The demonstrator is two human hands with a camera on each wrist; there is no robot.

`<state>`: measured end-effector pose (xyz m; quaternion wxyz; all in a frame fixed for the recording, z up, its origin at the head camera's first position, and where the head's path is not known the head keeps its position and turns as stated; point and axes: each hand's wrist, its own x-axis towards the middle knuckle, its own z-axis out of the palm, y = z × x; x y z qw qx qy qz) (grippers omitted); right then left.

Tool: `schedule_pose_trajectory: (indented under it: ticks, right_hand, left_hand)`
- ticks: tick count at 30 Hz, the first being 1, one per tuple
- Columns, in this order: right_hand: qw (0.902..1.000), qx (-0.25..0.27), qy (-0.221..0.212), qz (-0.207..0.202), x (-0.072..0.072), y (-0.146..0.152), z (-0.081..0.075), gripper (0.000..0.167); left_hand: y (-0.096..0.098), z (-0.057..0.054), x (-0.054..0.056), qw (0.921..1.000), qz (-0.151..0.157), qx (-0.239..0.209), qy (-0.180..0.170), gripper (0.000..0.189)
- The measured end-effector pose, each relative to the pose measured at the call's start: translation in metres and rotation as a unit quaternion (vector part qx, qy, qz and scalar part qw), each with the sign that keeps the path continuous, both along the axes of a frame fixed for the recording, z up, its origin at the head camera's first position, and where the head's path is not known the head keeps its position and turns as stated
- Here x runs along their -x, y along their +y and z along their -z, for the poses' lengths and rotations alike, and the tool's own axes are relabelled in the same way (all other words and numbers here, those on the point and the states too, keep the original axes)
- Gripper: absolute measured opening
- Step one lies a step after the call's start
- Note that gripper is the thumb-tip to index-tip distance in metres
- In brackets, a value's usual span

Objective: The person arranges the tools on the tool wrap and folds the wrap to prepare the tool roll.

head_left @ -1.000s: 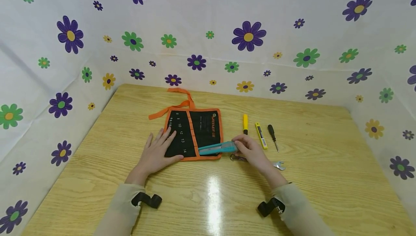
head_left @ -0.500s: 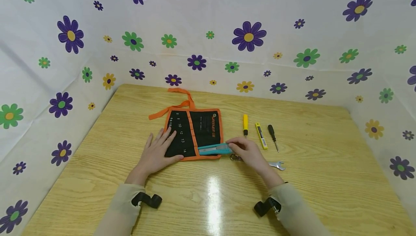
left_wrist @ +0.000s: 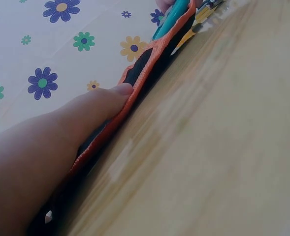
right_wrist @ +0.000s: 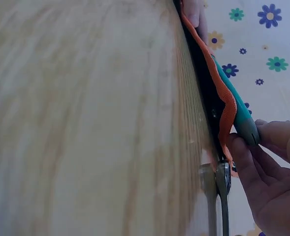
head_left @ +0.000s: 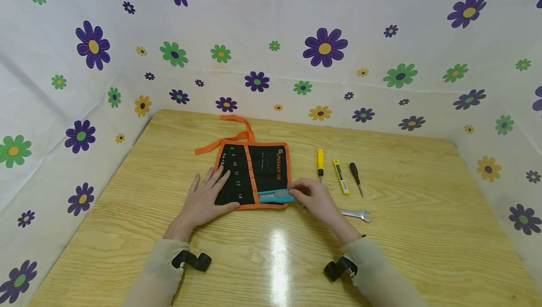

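Observation:
A black tool pouch (head_left: 268,168) with orange edging lies unrolled, its left part marked with pocket numbers. My left hand (head_left: 202,204) rests on the pouch's left side, fingers spread and straight; in the left wrist view the thumb (left_wrist: 100,102) presses near the orange edge. With thumb and fingertips, my right hand (head_left: 315,202) pinches the rear end of a teal utility knife (head_left: 274,197). The knife lies along the pouch's near edge, its far end tucked into the bottom pocket. In the right wrist view its grey-green end (right_wrist: 248,132) sits between the fingertips.
Right of the pouch lie a yellow-handled screwdriver (head_left: 320,160), a narrow yellow pack (head_left: 340,175) and a black-handled screwdriver (head_left: 354,172). A steel wrench (head_left: 357,215) passes beneath my right hand, partly hidden. Orange ties (head_left: 237,135) trail behind the pouch. A flowered cloth (head_left: 271,62) surrounds the table.
My right hand has moved left, sliding the utility knife deeper into the bottom pocket. More of the wrench shows now. The left hand stays in place.

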<state>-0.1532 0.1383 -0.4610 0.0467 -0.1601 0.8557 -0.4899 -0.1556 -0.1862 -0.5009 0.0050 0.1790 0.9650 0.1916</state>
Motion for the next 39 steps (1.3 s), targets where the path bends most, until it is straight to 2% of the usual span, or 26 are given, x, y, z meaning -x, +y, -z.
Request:
schedule_pose_trajectory:
  ticks: [11,25,39]
  right_hand:
    - [0.9954,-0.086,0.043,-0.001,-0.004,-0.013,-0.01,0.013]
    - [0.992,-0.109,0.047,-0.042,-0.001,-0.027,-0.01,0.015]
    - [0.9902,-0.113,0.053,-0.061,0.003,-0.04,-0.01,0.014]
  left_hand:
    - [0.001,0.0,0.0,1.0,-0.001,0.001,-0.003,0.098]
    - [0.001,-0.004,0.0,0.9999,-0.005,0.006,-0.013,0.099]
    - [0.002,-0.003,0.001,0.9999,-0.007,0.004,-0.013,0.099]
